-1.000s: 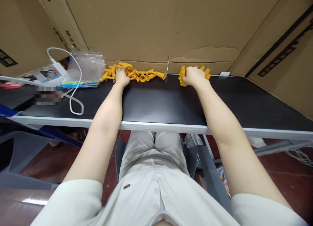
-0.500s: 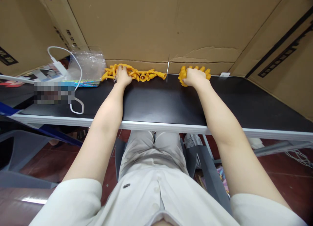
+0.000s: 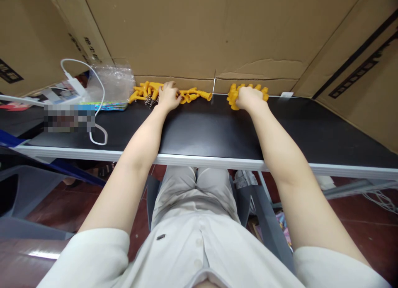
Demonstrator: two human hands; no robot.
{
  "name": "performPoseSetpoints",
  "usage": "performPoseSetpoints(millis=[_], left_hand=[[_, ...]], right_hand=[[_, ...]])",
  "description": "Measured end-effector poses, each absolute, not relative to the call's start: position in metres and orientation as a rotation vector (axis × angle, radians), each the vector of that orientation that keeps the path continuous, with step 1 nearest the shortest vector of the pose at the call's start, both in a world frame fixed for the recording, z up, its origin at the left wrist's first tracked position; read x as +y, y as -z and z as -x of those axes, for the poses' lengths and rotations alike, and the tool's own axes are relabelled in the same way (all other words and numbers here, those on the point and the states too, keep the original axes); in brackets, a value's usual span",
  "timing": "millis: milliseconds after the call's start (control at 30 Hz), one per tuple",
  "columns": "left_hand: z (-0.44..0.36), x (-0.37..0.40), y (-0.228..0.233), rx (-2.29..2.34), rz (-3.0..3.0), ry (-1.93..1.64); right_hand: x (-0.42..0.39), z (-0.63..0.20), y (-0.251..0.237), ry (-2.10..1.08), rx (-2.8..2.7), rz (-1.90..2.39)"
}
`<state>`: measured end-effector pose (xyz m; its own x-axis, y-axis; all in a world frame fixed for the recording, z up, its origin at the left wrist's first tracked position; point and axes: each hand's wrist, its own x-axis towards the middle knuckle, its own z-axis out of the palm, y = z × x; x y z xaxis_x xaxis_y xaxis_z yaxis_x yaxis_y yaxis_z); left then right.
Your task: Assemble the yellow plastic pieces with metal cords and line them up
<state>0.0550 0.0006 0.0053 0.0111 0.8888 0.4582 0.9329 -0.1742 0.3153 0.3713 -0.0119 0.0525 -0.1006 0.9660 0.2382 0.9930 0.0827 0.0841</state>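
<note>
My left hand (image 3: 169,97) rests on the right part of a pile of yellow plastic pieces (image 3: 146,91), its fingers apart and lying over them. Small silvery wire-like bits (image 3: 151,101) show beside that hand. A few yellow pieces with round hollow ends (image 3: 205,96) lie just to its right. My right hand (image 3: 249,98) is closed over a cluster of knobbed yellow plastic pieces (image 3: 232,98), which stick out behind it and on both sides. Its fingertips are mostly hidden under the hand. Both groups lie on the black tabletop (image 3: 205,130), at its back edge.
A cardboard wall (image 3: 174,35) stands behind the table. On the left are a clear plastic bag (image 3: 110,82), a colourful flat packet (image 3: 113,107) and a white cable (image 3: 102,89). A small white object (image 3: 286,95) sits at the back right. A metal edge (image 3: 208,160) runs along the front.
My left hand has slid right along the yellow pile, uncovering the silvery bits. My right hand stays at its cluster, its thumb side drawn in slightly.
</note>
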Motion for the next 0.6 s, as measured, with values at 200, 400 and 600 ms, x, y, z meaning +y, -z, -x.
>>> performPoseSetpoints(millis=[200, 400, 600], left_hand=[[-0.057, 0.001, 0.000, -1.986, 2.213, 0.897], [-0.054, -0.001, -0.006, -1.940, 2.126, 1.216], [-0.055, -0.002, -0.020, -1.940, 2.021, 1.359]], right_hand=[[-0.027, -0.364, -0.064, 0.259, -2.123, 2.132], [-0.026, -0.362, -0.060, 0.206, -2.084, 2.112], [-0.038, -0.353, -0.066, 0.143, -2.052, 2.078]])
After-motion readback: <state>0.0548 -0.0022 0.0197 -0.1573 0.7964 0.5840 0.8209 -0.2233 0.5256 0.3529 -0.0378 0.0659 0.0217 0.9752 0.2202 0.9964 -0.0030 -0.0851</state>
